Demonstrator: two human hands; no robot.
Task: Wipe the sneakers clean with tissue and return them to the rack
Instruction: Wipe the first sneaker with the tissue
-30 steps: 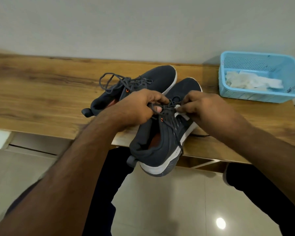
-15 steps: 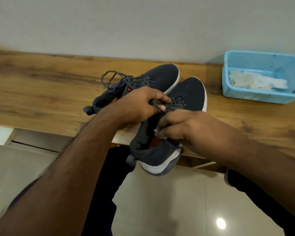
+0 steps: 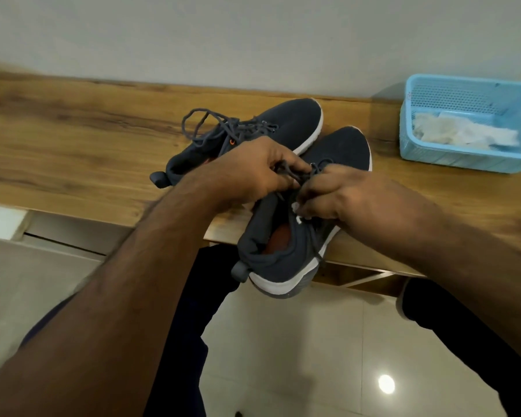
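Two dark grey sneakers with white soles lie on the wooden bench. The far sneaker rests with its laces loose. The near sneaker hangs its heel over the bench's front edge. My left hand pinches the near sneaker's laces above its tongue. My right hand holds a small white tissue against the sneaker's lace area, with only scraps of tissue showing under the fingers.
A light blue plastic basket with crumpled white tissues stands at the right end of the bench, against the wall. My legs in dark trousers and a tiled floor lie below the bench edge.
My right hand with the tissue slid from the sneaker's right side down toward its tongue, then back up to the laces. My left hand kept its grip on the laces.
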